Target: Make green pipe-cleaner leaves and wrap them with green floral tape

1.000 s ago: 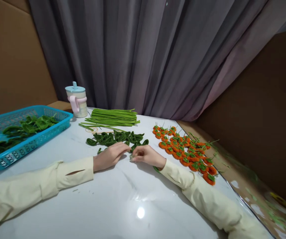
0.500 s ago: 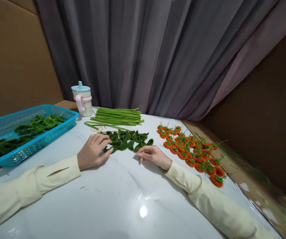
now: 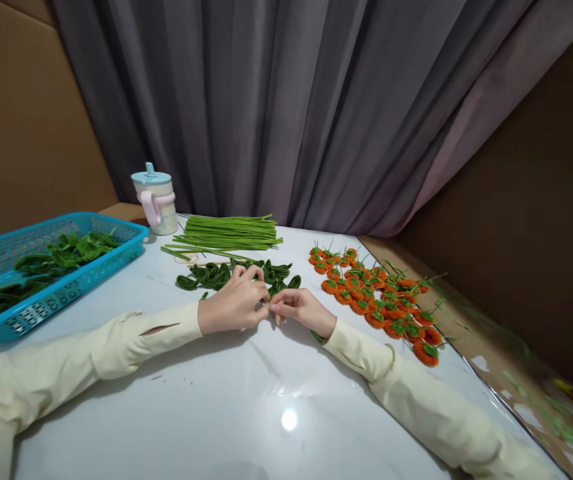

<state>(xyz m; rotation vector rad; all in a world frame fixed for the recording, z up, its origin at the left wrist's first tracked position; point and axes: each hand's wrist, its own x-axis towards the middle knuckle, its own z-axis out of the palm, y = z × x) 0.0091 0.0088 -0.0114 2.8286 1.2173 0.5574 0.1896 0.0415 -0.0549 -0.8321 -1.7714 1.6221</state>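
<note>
Dark green fuzzy leaf shapes (image 3: 205, 274), like bent pipe cleaners, lie in a loose cluster mid-table. My left hand (image 3: 236, 300) reaches over this cluster and covers part of it. Its fingers are curled, with thumb and fingertips close to those of my right hand. My right hand (image 3: 304, 310) is closed in a pinch at the near side of the leaves. Whatever is between the fingertips of either hand is too small or hidden to name. A bit of green shows inside my right sleeve cuff.
Bright green pipe-cleaner stems (image 3: 231, 233) are stacked behind the leaves. Orange fuzzy flower heads (image 3: 366, 293) with green centres spread along the right side. At left stands a blue basket (image 3: 86, 267) holding more green leaves, with a lidded cup (image 3: 159, 207) behind it.
My left hand has moved right, from the left end of the leaves to meet my right hand. My right hand keeps its pinch at nearly the same place. The view has shifted slightly.
</note>
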